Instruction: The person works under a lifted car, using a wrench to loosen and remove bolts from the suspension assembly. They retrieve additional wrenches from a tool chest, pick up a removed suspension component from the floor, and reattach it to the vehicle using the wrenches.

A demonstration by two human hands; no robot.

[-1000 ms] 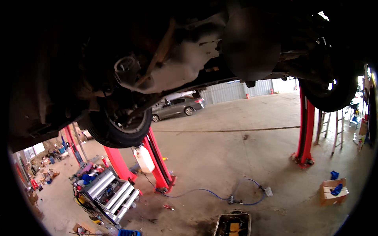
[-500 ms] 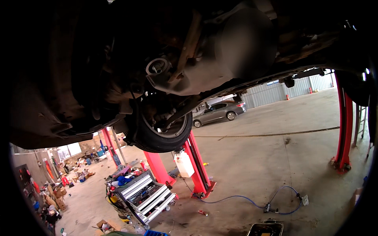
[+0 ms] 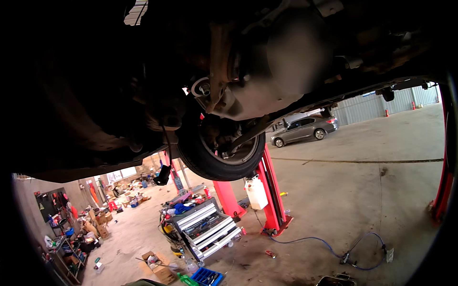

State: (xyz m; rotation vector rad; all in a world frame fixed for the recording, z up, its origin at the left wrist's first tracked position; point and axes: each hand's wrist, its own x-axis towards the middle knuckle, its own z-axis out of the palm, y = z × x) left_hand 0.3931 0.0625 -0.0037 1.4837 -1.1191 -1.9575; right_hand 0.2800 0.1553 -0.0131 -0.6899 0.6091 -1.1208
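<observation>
Neither of my hands shows. The underside of a raised car fills the upper view, with a pale metal pan (image 3: 257,95), a bracket (image 3: 217,62) and a round fitting (image 3: 200,88). Its wheel (image 3: 214,167) hangs near the centre, and a small black piece (image 3: 162,176) dangles on a cord to the wheel's left. A bit of dark green cloth (image 3: 140,283) shows at the lower edge; I cannot tell what it is.
Red lift posts (image 3: 271,200) stand below, one holding a white container (image 3: 255,193). An open tool chest (image 3: 205,229), blue tray (image 3: 205,276), cardboard box (image 3: 155,269) and coiled hose (image 3: 360,252) are on the floor. A grey car (image 3: 303,131) stands behind; cluttered shelving (image 3: 67,252) lines the left.
My view has turned left, so the posts, tool chest and grey car sit further right in the picture. More of the cluttered left wall shows, and the dangling black piece has become visible.
</observation>
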